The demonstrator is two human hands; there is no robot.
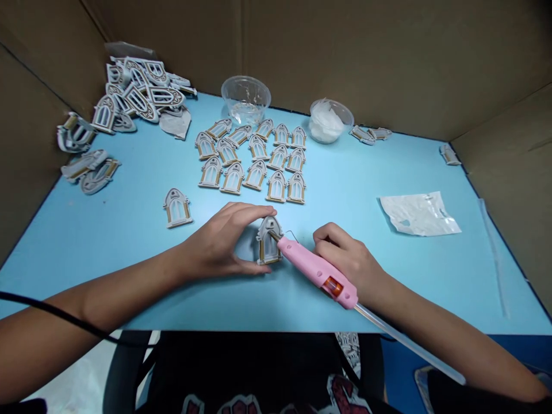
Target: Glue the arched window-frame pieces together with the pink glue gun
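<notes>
Between thumb and fingers, my left hand [226, 241] holds a small arched window piece [269, 247], white with gold sides, by its top and bottom. My right hand [349, 261] is closed around a pink hot glue gun [308, 264], whose metal tip touches or hovers just over the upper part of the piece; I cannot tell which. A clear glue stick [409, 342] sticks out of the gun's back end. Left of my left hand lies another window piece [177, 208]. Beyond my hands, several similar pieces [257, 148] lie in rows.
A heap of larger arched frames [140, 95] fills the back left corner. Two clear tubs stand at the back, one with glue scraps [245, 100], one with white film [326, 121]. At right lie a white plastic bag [420, 214] and another glue stick [494, 253]. Cardboard walls surround the table.
</notes>
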